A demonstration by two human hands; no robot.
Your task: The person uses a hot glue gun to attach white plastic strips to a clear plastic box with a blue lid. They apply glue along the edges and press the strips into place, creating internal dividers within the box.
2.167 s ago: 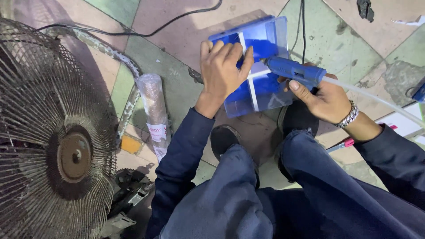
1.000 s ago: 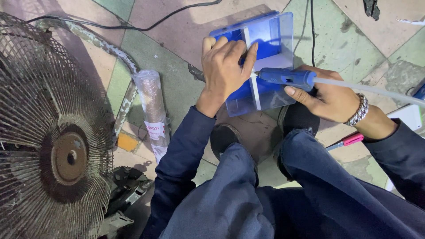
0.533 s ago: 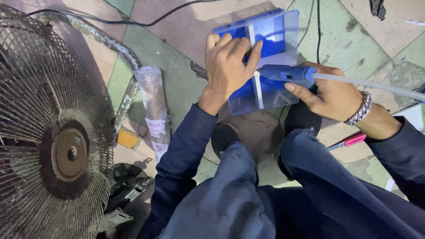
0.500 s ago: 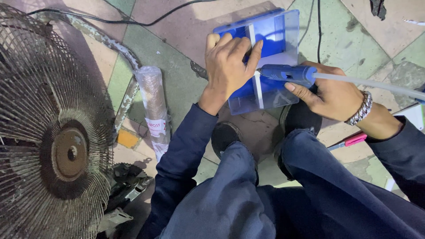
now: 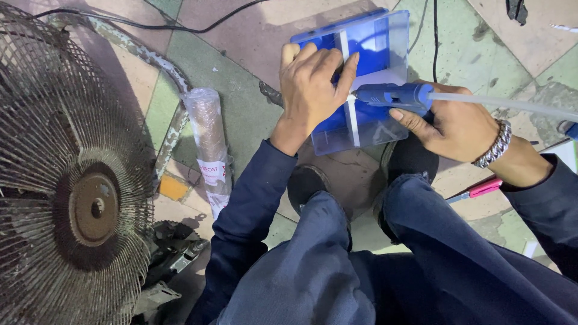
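Gluing step, prob mid-bead: left hand point(image 5: 313, 84) presses flat on blue acrylic box point(image 5: 367, 78), fingers spread, nothing gripped. Right hand point(image 5: 457, 129) clamped round blue glue gun point(image 5: 394, 95), nozzle at box's white divider point(image 5: 349, 114). Box lies on floor, right of rusty fan point(image 5: 72, 174). Next needs steady nozzle travel along the seam.

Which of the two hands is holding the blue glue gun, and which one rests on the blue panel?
The right hand, the one with the metal bracelet, grips the glue gun. The left hand lies flat on the blue panel, holding no tool.
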